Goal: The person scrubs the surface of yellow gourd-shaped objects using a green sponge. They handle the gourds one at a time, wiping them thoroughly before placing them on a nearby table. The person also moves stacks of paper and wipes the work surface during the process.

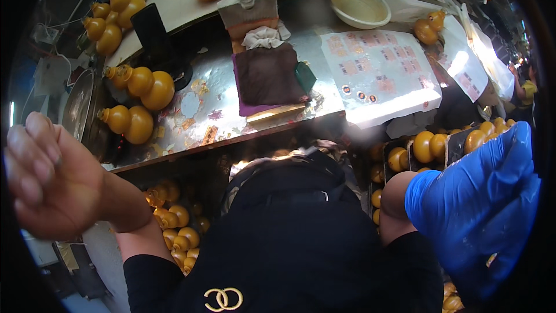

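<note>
Gloved right hand [480, 208] above crate [428, 156] (yellow gourds [425, 146] inside).

— How does the left hand [43, 177] sit?
— Bare, raised at the left edge, fingers [35, 145] curled loosely inward, nothing in it; the wrist bends back toward the body; the forearm runs down into a black sleeve.
— And the right hand [480, 208]?
— Gloved in blue, lifted at the right edge, fingers together; the wrist shows bare below the cuff.
</note>
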The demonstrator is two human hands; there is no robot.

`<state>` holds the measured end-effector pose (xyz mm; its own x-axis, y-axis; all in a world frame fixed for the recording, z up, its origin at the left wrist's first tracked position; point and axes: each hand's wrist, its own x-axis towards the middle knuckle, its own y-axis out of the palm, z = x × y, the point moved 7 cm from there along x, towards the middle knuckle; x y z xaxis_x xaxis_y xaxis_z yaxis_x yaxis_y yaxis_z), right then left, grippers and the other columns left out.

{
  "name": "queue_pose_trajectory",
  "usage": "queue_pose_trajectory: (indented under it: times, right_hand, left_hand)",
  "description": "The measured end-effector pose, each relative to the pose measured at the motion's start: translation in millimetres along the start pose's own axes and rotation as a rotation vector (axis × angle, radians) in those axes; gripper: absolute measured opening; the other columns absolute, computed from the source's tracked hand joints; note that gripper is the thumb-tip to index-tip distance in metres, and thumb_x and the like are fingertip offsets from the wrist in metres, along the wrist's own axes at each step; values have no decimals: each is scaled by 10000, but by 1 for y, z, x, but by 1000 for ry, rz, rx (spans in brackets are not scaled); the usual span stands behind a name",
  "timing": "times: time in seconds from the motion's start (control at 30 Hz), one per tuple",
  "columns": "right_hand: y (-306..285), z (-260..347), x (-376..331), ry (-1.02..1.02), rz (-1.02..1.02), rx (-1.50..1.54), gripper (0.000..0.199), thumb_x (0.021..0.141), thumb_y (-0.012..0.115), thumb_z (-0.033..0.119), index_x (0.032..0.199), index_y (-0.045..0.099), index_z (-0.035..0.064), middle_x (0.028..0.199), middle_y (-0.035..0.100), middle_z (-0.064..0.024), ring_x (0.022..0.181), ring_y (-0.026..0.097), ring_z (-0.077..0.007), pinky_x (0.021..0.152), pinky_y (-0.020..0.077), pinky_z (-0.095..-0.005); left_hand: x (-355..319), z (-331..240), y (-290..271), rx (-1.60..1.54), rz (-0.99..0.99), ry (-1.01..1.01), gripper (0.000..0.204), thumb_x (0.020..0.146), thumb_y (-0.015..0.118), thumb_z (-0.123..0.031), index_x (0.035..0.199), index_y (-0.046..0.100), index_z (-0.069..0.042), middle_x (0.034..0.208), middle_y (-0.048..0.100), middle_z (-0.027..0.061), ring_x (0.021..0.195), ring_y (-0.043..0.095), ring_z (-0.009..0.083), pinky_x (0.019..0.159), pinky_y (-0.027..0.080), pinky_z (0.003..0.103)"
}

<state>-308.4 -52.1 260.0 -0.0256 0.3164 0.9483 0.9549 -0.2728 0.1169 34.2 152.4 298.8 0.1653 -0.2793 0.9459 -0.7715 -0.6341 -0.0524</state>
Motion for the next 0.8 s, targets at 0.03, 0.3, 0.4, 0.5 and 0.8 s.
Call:
queue_pose_trajectory:
  times: [0.03, 0.3, 0.4, 0.5, 0.8]
  right_hand:
    - [10, 11, -3, -297, 68, -471, 239, 885, 601, 330, 812, 650, 108, 652, 593, -17, 645, 611, -186, 711, 497, -398]
    - [150, -5, -21, 575, 555, 1178, 122, 772, 714, 180, 839, 672, 89, 705, 626, -27, 619, 606, -181, 608, 438, -317]
    - [208, -5, -50, 760, 682, 1305, 150, 729, 757, 124, 850, 680, 81, 725, 639, -31, 609, 604, -180, 569, 416, -287]
    - [259, -12, -100, 982, 725, 1350, 222, 744, 751, 112, 954, 678, 92, 846, 666, -27, 696, 606, -182, 632, 453, -281]
    - [315, -47, -172, 648, 837, 914, 172, 800, 637, 223, 899, 636, 83, 757, 570, -41, 698, 546, -222, 724, 397, -378]
  left_hand:
    - [0, 3, -12, 19, -26, -29, 142, 906, 514, -175, 798, 588, -120, 729, 547, -38, 672, 480, 93, 673, 325, 275]
    - [-9, 47, -163, 235, -211, -319, 329, 998, 394, -160, 1229, 500, 49, 816, 454, 28, 761, 412, 143, 686, 338, 297]
    - [-1, 92, -199, 340, -246, -474, 370, 1002, 401, -165, 1289, 476, 56, 859, 465, 30, 807, 433, 135, 732, 363, 280]
    - [25, 137, -179, 635, -149, -561, 359, 998, 433, -198, 1280, 519, 7, 899, 518, 23, 826, 468, 102, 754, 389, 258]
    - [108, 343, -23, 939, 479, -542, 281, 953, 524, -145, 1208, 572, -39, 925, 578, 61, 841, 537, 122, 748, 437, 233]
